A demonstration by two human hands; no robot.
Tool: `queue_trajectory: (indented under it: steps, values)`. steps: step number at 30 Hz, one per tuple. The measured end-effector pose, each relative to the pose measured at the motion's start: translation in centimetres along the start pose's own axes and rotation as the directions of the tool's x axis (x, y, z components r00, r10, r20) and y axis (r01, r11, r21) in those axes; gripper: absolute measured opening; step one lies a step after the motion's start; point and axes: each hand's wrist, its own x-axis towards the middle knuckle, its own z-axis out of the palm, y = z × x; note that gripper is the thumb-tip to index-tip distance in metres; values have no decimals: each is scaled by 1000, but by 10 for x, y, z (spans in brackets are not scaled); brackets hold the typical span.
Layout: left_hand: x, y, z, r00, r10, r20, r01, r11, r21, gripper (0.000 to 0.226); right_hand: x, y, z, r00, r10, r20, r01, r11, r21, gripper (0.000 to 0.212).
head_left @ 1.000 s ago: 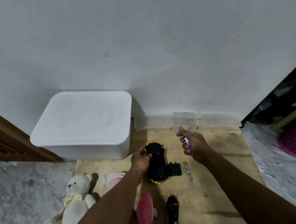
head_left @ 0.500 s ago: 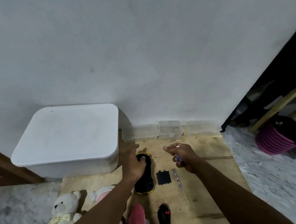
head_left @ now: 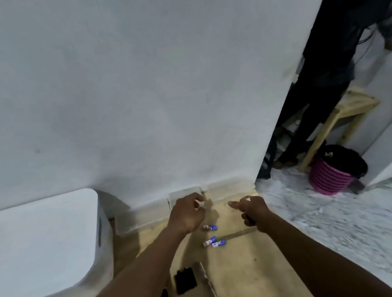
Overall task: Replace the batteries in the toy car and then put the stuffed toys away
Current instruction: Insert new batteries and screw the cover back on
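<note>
1. Pale wall fills my view from 9 to 1 o'clock. Below it a wooden board lies on the floor as the work surface.
2. My feed shows the left hand with fingers curled, just in front of a clear box at the wall's foot. Whether it pinches anything, I cannot tell.
3. At its 3 o'clock, the right hand is closed except for the forefinger, which points toward 9 o'clock. Nothing shows in it.
4. Three batteries lie loose on the board at 6 o'clock of the left hand. They look round, so a brushing wrist could roll them. I cannot tell spent from fresh, so they could get mixed up.
5. I judge the toy car sits under the left forearm, with only a yellow sliver showing. That arm blocks my check of its compartment.
6. At 6 o'clock, the black battery cover and the screwdriver lie side by side, easy to knock.
7. At 8 o'clock, a white bin has its lid on. No stuffed toys are in view.
8. At 3 o'clock, well apart, are a pink basket, a wooden stool and a standing person.
</note>
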Motion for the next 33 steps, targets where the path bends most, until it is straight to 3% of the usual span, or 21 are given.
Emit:
queue_trajectory:
  steps: [2,4,6,10,13,15,19,21,25,28,31,33]
  values:
    - [23,11,9,1000,11,10,-11,999,48,28,23,-4,-15,995,-94,-26,90,991,-103,51]
    - [47,17,23,999,16,45,-22,993,119,29,48,-6,-28,967,-244,-78,198,907,-372,29]
    - [69,22,37,995,10,102,-32,978,208,34,74,-5,-37,941,-333,-62,229,759,-609,32]
    - [104,35,59,982,44,182,-116,904,411,44,114,-12,-48,925,-366,107,285,477,-831,62]
    - [122,39,71,961,77,264,-225,774,592,50,138,-14,-49,899,-363,247,330,188,-925,54]
    - [130,37,80,957,55,283,-240,700,673,46,149,-10,-49,875,-370,313,359,62,-931,47]
    - [137,32,96,961,42,273,-239,623,745,41,160,-8,-47,819,-398,413,434,-41,-900,23]
    - [140,31,102,964,27,264,-226,606,763,38,162,-10,-45,800,-389,456,465,-78,-882,20]
    - [138,28,110,970,-2,242,-182,649,738,40,163,-12,-46,775,-370,512,487,-165,-858,26]
    - [138,28,110,965,-5,262,-196,649,735,42,165,-10,-48,757,-393,523,499,-170,-850,34]
    - [138,30,106,962,4,271,-208,651,730,44,164,-8,-53,790,-342,509,474,-187,-861,40]
    - [137,32,104,965,20,263,-212,650,730,44,163,-7,-55,797,-325,510,441,-263,-858,56]
